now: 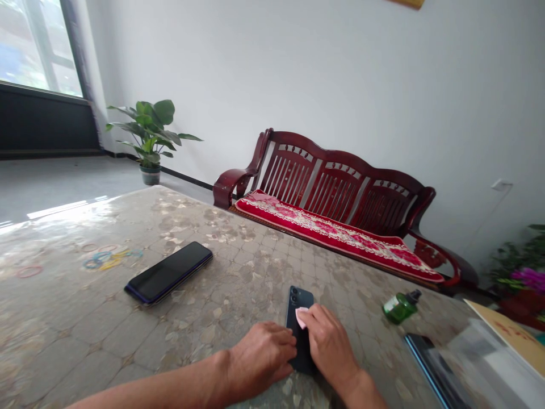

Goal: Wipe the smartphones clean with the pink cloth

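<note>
**Dark phone (302, 343) lay back side up beneath a pinched pink cloth (301, 318)**

The phone rested flat on the bench (238, 295), between the two hands, with its cameras at the far end. The right hand (334, 343) pinched the small pink cloth between thumb and fingers and held it against the upper part of the phone's back, just below the cameras. The left hand (261, 352) had its fingers bent at the phone's left edge; whether they gripped it or merely steadied it, I could not tell, since the undersides of the fingers were hidden.

The phone looked stiff, fairly light and probably slippery, its smooth back offering little for the fingertips. Its glass and cameras would likely suffer from a drop or hard pressure, so the long side edges seemed the best hold, clear of the cameras. The cloth seemed soft and nearly weightless, easily managed by a corner.

A second phone (170, 274) lay screen up to the left, near some rubber bands (104, 258). To the right stood a green bottle (400, 308).
</note>
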